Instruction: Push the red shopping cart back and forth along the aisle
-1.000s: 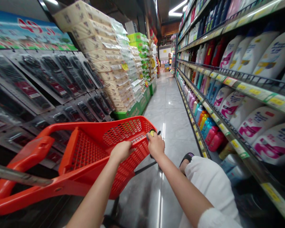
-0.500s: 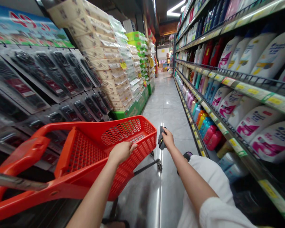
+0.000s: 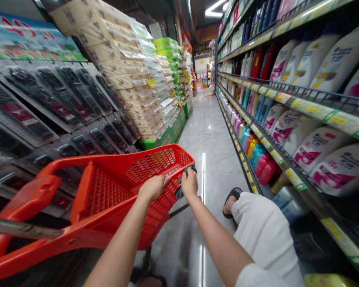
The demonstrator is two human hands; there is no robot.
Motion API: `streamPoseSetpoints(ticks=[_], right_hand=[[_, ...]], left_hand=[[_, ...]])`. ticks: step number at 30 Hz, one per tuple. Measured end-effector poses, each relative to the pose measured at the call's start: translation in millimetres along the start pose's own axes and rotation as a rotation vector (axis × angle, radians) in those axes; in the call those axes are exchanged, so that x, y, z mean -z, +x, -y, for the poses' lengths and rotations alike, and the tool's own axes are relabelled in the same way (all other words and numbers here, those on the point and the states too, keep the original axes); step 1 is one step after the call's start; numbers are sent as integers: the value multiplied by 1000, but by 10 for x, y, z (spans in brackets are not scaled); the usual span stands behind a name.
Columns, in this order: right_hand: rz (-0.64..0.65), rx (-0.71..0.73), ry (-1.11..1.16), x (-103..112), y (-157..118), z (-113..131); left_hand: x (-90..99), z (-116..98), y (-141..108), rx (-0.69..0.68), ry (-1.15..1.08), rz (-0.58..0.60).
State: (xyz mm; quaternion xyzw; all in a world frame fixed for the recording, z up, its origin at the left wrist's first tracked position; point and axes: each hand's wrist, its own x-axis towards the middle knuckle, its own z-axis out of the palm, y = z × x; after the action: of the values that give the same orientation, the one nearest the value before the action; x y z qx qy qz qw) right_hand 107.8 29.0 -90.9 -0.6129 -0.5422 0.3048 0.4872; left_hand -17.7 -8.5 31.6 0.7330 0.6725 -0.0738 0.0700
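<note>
A red plastic shopping cart (image 3: 103, 221) with perforated basket walls stands at my left, its handle end towards the lower left. My left hand (image 3: 152, 187) is closed over the cart's near side rim, fingers wrapped round it. In my right hand (image 3: 190, 183) is a dark grey cloth (image 3: 179, 193), bunched in the fingers and pressed against the same rim near the far corner. Part of the cloth is hidden behind my fingers. The part of the basket floor in my sight is largely covered by the near wall and my hands.
Shelves of shampoo bottles (image 3: 335, 167) line the right side, with price-tag rails (image 3: 314, 111) jutting out. On the left hang blister-packed goods (image 3: 56, 93), and beyond them rise stacked tissue packs (image 3: 116, 75). A tiled aisle (image 3: 209, 123) runs ahead. A sandalled foot (image 3: 231, 203) is beside the cart.
My right hand has moved left with the grey cloth, from beyond the basket's outer corner onto its rim. My left hand stays on the rim. The view has shifted slightly.
</note>
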Motion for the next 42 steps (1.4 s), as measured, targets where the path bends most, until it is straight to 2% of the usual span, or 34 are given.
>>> streamPoseSetpoints(ticks=[3, 5, 8, 11, 13, 15, 18, 22, 24, 29, 30, 35, 39, 42], right_hand=[[31, 41, -83, -193, -364, 198], [70, 83, -118, -209, -447, 176], [50, -3, -130, -74, -285, -104], [19, -139, -28, 106, 86, -474], [-8, -105, 81, 168, 316, -649], [-38, 6, 175, 160, 453, -746], [-48, 68, 195, 64, 456, -822], [90, -90, 79, -12, 343, -910], [154, -96, 128, -5, 354, -917], [-24, 36, 380, 3, 417, -907], [-19, 25, 368, 4, 406, -934], [175, -13, 274, 95, 456, -1101], [64, 105, 386, 137, 603, -1112], [35, 100, 394, 46, 511, -1232]], left_hand=[[28, 7, 17, -5, -23, 2], [39, 21, 18, -12, -34, -2], [43, 40, 22, -3, -38, -4], [36, 39, 37, 15, -39, -3], [28, 27, 45, 23, -37, -6], [22, 11, 42, 28, -38, -9], [20, -12, 19, 27, -38, -12], [27, -30, -11, 35, -32, -11], [31, -33, -16, 36, -26, -12], [32, -41, -13, 36, -2, -2], [32, -45, -13, 35, -3, -2], [34, -56, -21, 37, -10, -8], [27, -57, -31, 31, 3, -3], [16, -54, -33, 30, 9, -3]])
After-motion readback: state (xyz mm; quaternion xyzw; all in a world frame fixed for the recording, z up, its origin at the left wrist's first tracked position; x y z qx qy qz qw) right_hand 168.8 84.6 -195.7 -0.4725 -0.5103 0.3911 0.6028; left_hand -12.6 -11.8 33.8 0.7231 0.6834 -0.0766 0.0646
